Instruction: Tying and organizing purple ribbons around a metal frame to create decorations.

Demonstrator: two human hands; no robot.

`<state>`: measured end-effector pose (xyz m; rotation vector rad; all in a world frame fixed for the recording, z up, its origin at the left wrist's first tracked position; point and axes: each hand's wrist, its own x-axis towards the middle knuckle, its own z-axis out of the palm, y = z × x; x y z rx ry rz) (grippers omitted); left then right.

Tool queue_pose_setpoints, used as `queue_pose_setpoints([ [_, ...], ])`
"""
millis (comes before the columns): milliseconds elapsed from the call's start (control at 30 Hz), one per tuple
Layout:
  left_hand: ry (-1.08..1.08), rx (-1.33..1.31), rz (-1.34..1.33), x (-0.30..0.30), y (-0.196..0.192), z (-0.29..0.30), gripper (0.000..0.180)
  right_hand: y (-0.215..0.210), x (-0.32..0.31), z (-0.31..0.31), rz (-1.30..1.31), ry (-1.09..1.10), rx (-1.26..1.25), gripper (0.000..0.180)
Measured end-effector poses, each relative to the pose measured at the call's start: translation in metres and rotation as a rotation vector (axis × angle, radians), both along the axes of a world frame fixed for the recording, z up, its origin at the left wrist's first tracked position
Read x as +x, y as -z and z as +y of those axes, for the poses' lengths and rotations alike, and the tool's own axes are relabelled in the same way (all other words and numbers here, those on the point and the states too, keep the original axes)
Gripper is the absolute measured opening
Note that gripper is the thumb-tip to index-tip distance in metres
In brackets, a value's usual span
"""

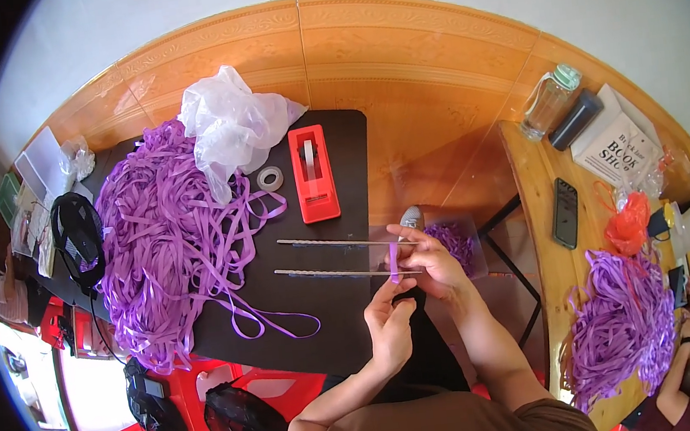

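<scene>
Two thin metal rods (330, 272) stick out side by side past the right edge of the dark table. A short band of purple ribbon (394, 261) spans both rods near their free ends. My right hand (436, 263) is around these ends, fingers bent at the ribbon and partly overlapping the rods. Below the lower rod, my left hand (390, 324) is closed, with its fingertips at the bottom of the ribbon band. Exactly how the fingertips grip the ribbon is hard to make out.
A large heap of purple ribbon (155, 252) covers the left of the dark table (325, 344), near a white plastic bag (230, 122), a grey tape roll (270, 179) and a red tape dispenser (313, 172). A wooden table (544, 186) at right bears a phone (564, 213) and more ribbon (621, 325).
</scene>
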<state>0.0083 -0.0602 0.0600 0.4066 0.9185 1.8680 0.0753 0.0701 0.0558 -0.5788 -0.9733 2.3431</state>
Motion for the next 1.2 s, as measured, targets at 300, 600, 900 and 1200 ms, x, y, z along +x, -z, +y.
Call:
queue_pose_setpoints([
  [300, -0.013, 0.010, -0.014, 0.000, 0.001, -0.001, 0.043, 0.008, -0.007, -0.006, 0.251, -0.064, -0.126, 0.047],
  [600, -0.012, 0.020, -0.005, 0.000, -0.002, 0.000, 0.039, 0.009, -0.022, -0.004, 0.343, -0.104, -0.333, 0.066],
  [900, -0.019, 0.026, 0.003, 0.002, 0.000, 0.001, 0.038, 0.008, -0.018, -0.003, 0.413, -0.090, -0.318, 0.068],
  [1200, -0.013, 0.009, 0.003, 0.001, 0.005, 0.001, 0.043, 0.017, 0.006, -0.013, -0.142, 0.278, 0.176, 0.045],
])
